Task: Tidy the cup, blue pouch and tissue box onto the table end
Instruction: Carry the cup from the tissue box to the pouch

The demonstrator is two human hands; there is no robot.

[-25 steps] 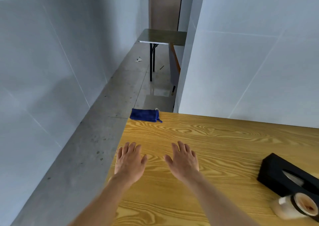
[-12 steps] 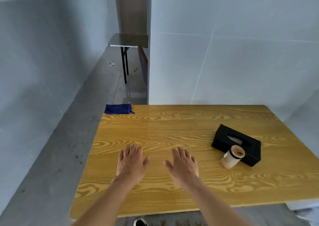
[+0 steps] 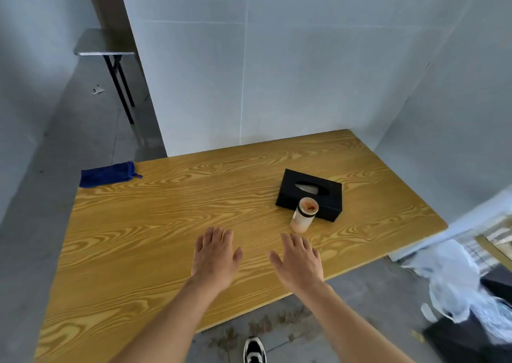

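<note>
We are looking down at a yellow wood-grain table (image 3: 155,238) standing on a grey floor. A blue pouch (image 3: 106,174) is lying flat at its far left corner, partly overhanging the edge. Toward the right side, a black tissue box (image 3: 327,196) is sitting at an angle, well apart from the pouch. A cup (image 3: 303,215) is standing just in front of the box, looking as if it is touching it.
</note>
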